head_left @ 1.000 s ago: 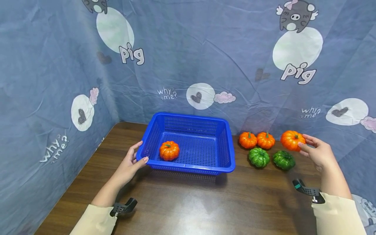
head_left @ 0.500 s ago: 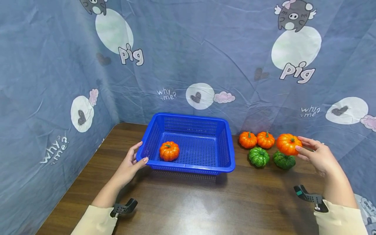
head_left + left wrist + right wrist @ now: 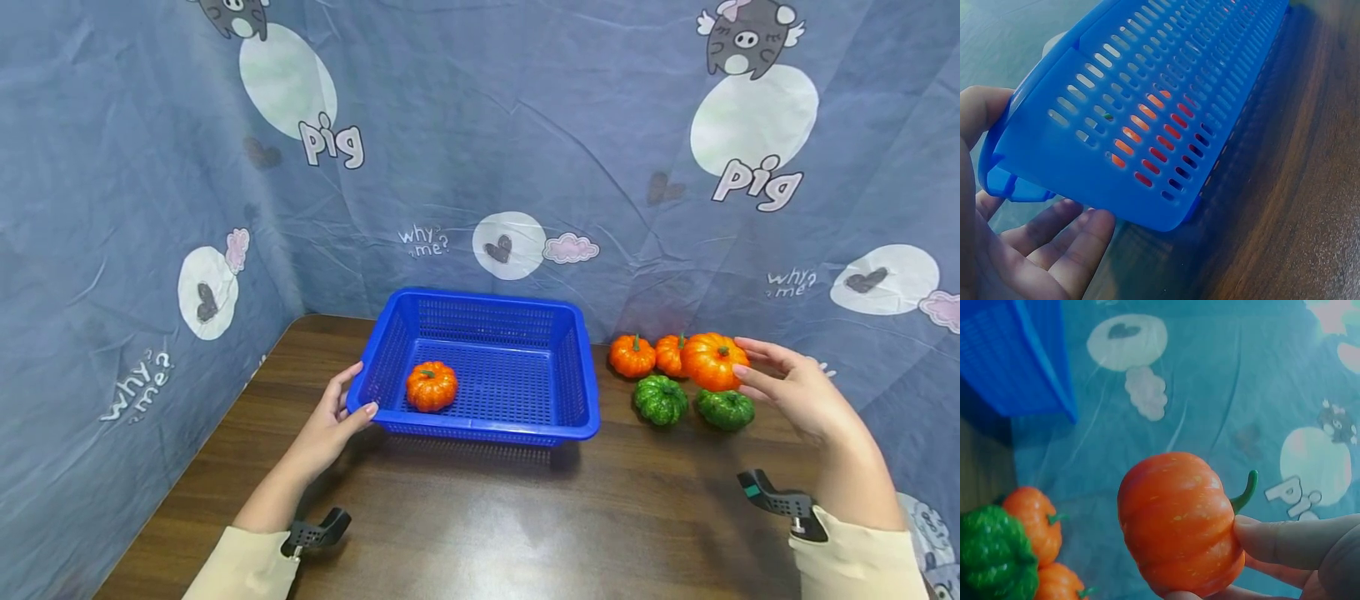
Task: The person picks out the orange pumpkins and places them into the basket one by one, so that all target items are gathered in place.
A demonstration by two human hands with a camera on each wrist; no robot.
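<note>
My right hand (image 3: 798, 392) holds a small orange pumpkin (image 3: 715, 362) between thumb and fingers, above the other pumpkins. In the right wrist view this held pumpkin (image 3: 1179, 525) fills the middle, its green stem beside the thumb. At the near left corner of the blue plastic basket (image 3: 480, 429), my left hand (image 3: 326, 429) grips the rim, thumb on top. The left wrist view shows its fingers (image 3: 1088, 247) under the perforated wall (image 3: 1110, 181). Inside the basket, toward its left side, sits another orange pumpkin (image 3: 432, 387).
Right of the basket stand two orange pumpkins, one (image 3: 632, 357) fully seen and one (image 3: 670, 356) partly covered by the held pumpkin. In front of them lie a green pumpkin (image 3: 661, 401) and a darker green one (image 3: 725, 410). A patterned blue cloth (image 3: 525, 167) hangs behind the wooden table (image 3: 480, 517).
My right hand has carried the orange pumpkin left, so it now overlaps one of the orange pumpkins behind. My left hand and the basket have stayed in place.
</note>
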